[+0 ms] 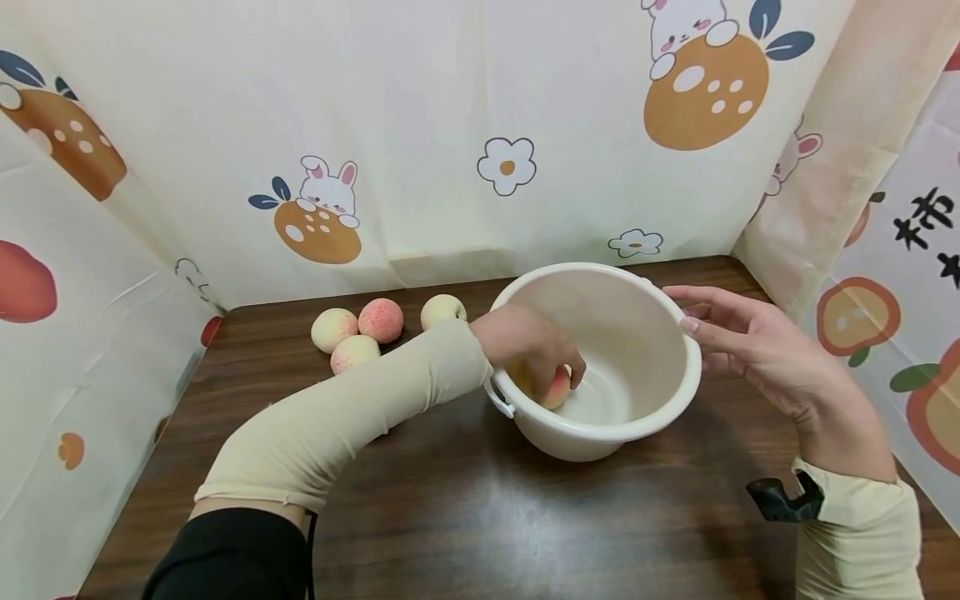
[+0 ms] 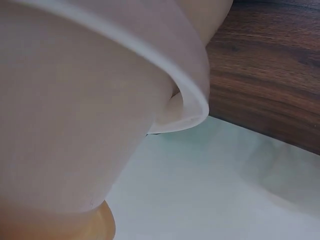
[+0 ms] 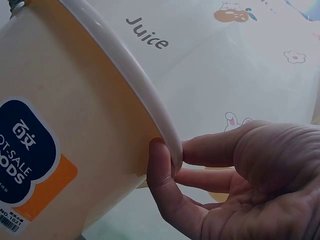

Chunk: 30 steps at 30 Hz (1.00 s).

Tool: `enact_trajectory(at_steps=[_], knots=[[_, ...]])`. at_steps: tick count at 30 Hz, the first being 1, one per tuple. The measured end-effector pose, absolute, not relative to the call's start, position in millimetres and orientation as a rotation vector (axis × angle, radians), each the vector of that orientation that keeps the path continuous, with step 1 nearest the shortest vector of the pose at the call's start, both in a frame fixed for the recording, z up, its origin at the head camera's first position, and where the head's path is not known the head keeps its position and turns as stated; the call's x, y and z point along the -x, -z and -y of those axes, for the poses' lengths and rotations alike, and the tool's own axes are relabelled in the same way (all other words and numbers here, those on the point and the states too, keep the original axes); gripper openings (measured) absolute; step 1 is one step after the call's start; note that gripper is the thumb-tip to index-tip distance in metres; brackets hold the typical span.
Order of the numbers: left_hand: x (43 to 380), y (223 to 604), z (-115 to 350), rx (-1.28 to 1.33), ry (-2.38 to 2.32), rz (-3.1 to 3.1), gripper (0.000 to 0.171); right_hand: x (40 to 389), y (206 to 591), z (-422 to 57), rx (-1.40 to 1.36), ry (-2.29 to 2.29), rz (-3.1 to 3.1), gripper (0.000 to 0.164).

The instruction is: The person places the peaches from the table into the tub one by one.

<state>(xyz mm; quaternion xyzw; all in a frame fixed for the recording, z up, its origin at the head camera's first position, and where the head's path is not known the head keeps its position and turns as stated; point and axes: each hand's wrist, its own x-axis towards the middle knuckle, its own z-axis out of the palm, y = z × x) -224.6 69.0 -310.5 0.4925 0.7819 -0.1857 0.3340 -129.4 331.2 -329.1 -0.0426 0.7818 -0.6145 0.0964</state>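
A white plastic bucket [image 1: 577, 443] stands on the table, tilted slightly in the head view. My left hand [image 1: 531, 343] reaches over its left rim and holds a red-and-yellow peach [image 1: 557, 389] low inside. Beside that peach, a yellowish patch of fruit [image 1: 519, 374] shows, partly hidden by the hand. My right hand [image 1: 738, 342] pinches the bucket's right rim, thumb on one side and fingers on the other. In the right wrist view the rim [image 3: 145, 95] runs between thumb and fingers. The left wrist view is mostly filled by the bucket wall [image 2: 75, 110]; the left fingers are hidden there.
Left of the bucket lie several peaches: a red one [image 1: 381, 321], pale ones beside it [image 1: 334, 330], and another pale peach [image 1: 442, 310] nearer the bucket. The dark wooden table [image 1: 525, 533] meets printed curtains [image 1: 420, 150] at the back and sides.
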Motion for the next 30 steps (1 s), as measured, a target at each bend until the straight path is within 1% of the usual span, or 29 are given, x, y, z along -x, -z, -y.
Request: enact_trajectory(at_steps=[7, 12, 19, 25, 30], knots=[[221.9, 304.9, -62.2, -1.240, 0.436, -2.154, 0.049, 130.0, 327.2, -331.7, 0.147, 1.860, -2.273, 0.044], [223.9, 298.9, -60.1, -1.197, 0.356, -2.202, 0.047, 130.5, 327.2, -331.0, 0.134, 1.838, -2.291, 0.044], [228.7, 294.0, -62.5, -1.254, 0.259, -2.131, 0.049, 129.9, 329.2, -329.8, 0.126, 1.812, -2.310, 0.045], [227.3, 289.3, -49.9, -1.325, 0.065, -2.257, 0.041, 129.8, 329.6, -329.5, 0.132, 1.830, -2.292, 0.044], [219.5, 277.3, -33.4, -1.401, -0.048, -2.393, 0.035, 129.7, 329.0, -330.5, 0.137, 1.839, -2.299, 0.044]])
